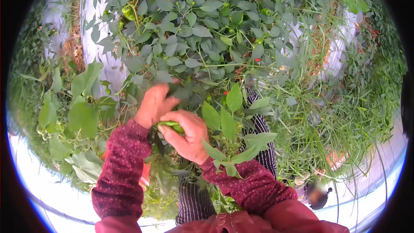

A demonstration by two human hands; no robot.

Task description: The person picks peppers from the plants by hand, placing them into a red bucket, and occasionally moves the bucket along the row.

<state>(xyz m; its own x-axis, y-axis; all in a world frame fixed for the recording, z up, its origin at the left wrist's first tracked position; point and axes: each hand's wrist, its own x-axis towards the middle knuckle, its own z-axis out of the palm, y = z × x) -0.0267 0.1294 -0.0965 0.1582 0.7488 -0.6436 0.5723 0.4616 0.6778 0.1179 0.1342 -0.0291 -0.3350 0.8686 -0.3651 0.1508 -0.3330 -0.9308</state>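
Note:
My right hand (189, 134) is closed around green peppers (172, 125), their slim ends showing between thumb and fingers. Just above and to the left, my left hand (156, 102) reaches in among the leaves of a pepper plant (194, 30). Its thumb and fingers look apart, though they are blurred and some fingertips are hidden by foliage. I see nothing held in it. A larger green pepper (128, 13) hangs at the plant's upper left. Small red fruits (257, 59) show lower down among the stems.
Broad-leaved plants (84, 118) grow on the left, and tall grass (327, 125) on the right. Pale ground sheeting (101, 13) runs between rows. A leafy stem (233, 123) rises beside my right forearm. Another person (317, 196) is at the lower right.

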